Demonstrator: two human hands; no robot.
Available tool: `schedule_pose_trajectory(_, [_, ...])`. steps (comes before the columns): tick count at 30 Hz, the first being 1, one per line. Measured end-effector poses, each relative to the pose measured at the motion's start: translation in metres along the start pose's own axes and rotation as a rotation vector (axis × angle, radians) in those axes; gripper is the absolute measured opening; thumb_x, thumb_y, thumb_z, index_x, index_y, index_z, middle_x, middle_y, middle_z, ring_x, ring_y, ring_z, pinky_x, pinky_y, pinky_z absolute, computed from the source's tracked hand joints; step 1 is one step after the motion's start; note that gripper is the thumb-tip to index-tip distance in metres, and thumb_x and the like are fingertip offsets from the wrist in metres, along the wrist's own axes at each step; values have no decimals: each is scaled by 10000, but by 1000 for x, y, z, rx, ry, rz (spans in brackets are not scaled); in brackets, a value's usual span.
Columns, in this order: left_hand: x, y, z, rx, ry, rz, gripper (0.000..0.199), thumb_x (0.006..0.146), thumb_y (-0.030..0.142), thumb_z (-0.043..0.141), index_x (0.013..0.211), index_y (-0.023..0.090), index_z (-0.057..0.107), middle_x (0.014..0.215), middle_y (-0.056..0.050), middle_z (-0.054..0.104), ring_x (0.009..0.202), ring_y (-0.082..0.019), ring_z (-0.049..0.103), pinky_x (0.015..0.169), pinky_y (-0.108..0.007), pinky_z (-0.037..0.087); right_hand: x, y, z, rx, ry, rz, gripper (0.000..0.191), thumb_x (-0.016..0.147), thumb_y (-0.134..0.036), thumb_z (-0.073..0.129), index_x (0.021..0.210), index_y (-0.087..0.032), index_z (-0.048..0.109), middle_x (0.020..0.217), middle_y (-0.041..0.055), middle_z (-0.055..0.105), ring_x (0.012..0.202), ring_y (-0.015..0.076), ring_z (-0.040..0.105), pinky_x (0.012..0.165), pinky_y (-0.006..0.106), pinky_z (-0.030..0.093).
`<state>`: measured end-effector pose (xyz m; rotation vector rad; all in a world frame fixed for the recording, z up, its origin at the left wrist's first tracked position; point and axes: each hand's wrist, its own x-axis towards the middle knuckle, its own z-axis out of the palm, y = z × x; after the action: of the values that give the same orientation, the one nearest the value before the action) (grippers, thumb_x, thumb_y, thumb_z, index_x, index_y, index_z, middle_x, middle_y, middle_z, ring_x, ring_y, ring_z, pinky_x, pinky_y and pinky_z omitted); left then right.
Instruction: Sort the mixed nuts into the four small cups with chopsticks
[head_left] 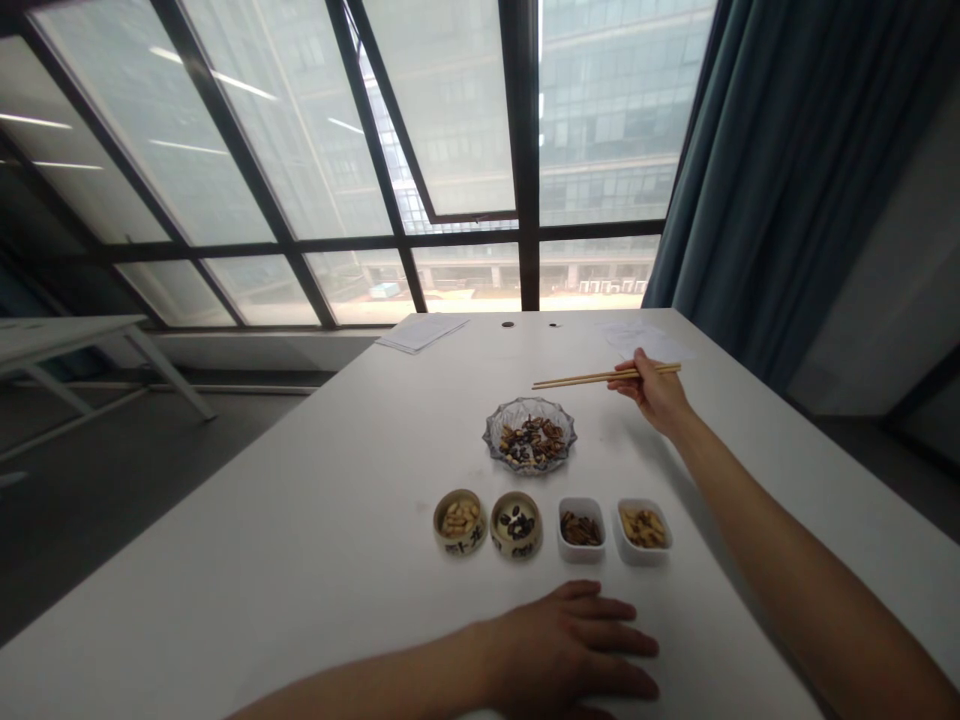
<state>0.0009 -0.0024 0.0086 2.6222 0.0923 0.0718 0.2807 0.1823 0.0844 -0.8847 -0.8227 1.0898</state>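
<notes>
Crossing right grip [651,393], chopsticks [581,380], tips leftward

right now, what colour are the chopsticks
The chopsticks are a light yellowish tan, seen best in the head view.

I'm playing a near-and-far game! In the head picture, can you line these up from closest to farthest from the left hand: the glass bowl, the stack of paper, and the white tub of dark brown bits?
From the left hand:
1. White tub: just beyond the fingers.
2. Glass bowl: behind the tub, slightly left.
3. Stack of paper: far back, on the left.
</notes>
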Motion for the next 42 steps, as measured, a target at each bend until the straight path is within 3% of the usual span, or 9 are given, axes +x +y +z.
schedule_pose_trajectory(15, [0, 0, 1, -42, -3, -8, 528, 1009, 430, 460, 1502, 248, 505, 1638, -42, 442, 1596, -244, 283, 1330, -497, 158, -9, 25, 16, -211, -169, -89, 531, 826, -640, 788, 725, -121, 737, 638, 126, 762, 539, 207, 766, 477, 203, 620])
schedule_pose_trajectory(24, [0, -1, 1, -32, -14, -11, 524, 1016, 437, 439, 1499, 247, 507, 1644, -29, 434, 1599, -227, 276, 1336, -469, 130, -20, 48, 29, -257, -288, -3, 566, 742, -701, 814, 766, -137, 764, 701, 121, 790, 643, 230, 800, 530, 211, 644])
schedule_pose_trajectory(31, [0, 0, -1, -19, -10, -4, 506, 1014, 396, 438, 1492, 246, 516, 1631, -33, 453, 1590, -241, 299, 1331, -490, 162, -23, 59, 34, -272, -283, 36, 553, 746, -687, 823, 803, -140, 768, 778, 127, 810, 715, 254, 815, 548, 222, 651])
schedule_pose_trajectory(42, [-2, -3, 4, -17, 9, 16, 521, 1004, 373, 449, 1509, 252, 495, 1641, -27, 437, 1597, -240, 282, 1337, -473, 137, -22, 67, 34, -241, -187, 0, 477, 859, -623, 762, 701, -174, 723, 683, 139, 782, 603, 267, 793, 525, 283, 670])
